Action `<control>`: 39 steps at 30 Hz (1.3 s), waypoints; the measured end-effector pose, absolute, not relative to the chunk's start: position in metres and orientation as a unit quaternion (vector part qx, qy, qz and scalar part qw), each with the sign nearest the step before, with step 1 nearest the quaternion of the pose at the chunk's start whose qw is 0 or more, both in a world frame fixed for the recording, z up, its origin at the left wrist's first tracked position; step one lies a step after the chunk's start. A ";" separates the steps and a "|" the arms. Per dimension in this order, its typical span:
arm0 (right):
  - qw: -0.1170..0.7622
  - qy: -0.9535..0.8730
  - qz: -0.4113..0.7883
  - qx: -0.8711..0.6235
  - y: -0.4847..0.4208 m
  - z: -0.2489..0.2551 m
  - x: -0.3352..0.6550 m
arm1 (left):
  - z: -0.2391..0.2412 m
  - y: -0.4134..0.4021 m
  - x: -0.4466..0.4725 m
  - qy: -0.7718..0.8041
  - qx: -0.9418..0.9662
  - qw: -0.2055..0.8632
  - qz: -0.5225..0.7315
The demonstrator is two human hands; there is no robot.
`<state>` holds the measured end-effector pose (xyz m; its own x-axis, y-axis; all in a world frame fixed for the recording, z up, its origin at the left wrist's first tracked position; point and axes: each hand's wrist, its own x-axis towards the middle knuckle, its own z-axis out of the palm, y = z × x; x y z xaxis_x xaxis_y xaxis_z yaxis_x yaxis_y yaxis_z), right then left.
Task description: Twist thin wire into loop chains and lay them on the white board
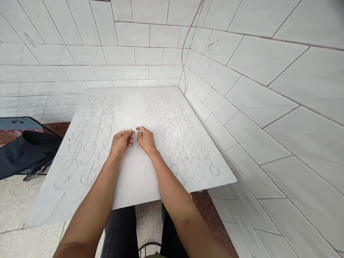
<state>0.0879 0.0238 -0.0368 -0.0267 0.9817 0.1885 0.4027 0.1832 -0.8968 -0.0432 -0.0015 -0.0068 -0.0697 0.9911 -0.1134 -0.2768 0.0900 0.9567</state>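
A white board (139, 179) lies in front of me, pushed into a tiled corner. Several thin wire loops (177, 139) lie in rows on its right half, and larger wire loops (94, 132) lie on its left half. My left hand (120, 141) and my right hand (145, 139) meet at the middle of the board, both with fingers pinched together. Between the fingertips runs a thin piece of wire (126, 129), barely visible. Both forearms reach in from the bottom edge.
White tiled walls (268, 107) close the back and the right side. A thin cord (185, 46) hangs down in the corner. A dark bag (27, 150) lies on the floor at the left. My dark trousers (120, 233) show under the board.
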 end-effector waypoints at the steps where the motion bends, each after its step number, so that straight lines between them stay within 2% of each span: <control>1: 0.434 -0.639 0.332 -0.541 0.023 -0.036 0.088 | -0.007 -0.001 -0.044 0.467 0.385 0.572 0.554; 8: 0.451 -0.700 0.286 -0.473 0.015 -0.023 0.096 | -0.008 0.003 -0.053 0.410 0.325 0.625 0.579; 19: 0.403 -0.787 0.264 -0.385 0.014 -0.023 0.103 | -0.007 0.006 -0.068 0.385 0.250 0.685 0.565; 23: 0.391 -0.794 0.258 -0.388 0.014 -0.022 0.104 | -0.011 0.006 -0.068 0.416 0.266 0.663 0.563; 28: 0.403 -0.776 0.283 -0.393 0.013 -0.019 0.104 | -0.017 0.007 -0.066 0.488 0.322 0.567 0.580; 35: 0.431 -0.746 0.329 -0.386 0.016 -0.024 0.103 | -0.009 0.005 -0.070 0.433 0.351 0.605 0.568; 39: 0.430 -0.735 0.349 -0.391 0.020 -0.027 0.103 | -0.007 0.002 -0.072 0.487 0.397 0.561 0.539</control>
<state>0.1028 0.0195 -0.0273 -0.3240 0.8750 0.3596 0.2746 0.4508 -0.8494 -0.0725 0.0025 -0.0074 -0.0564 0.9914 -0.1183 -0.2183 0.1034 0.9704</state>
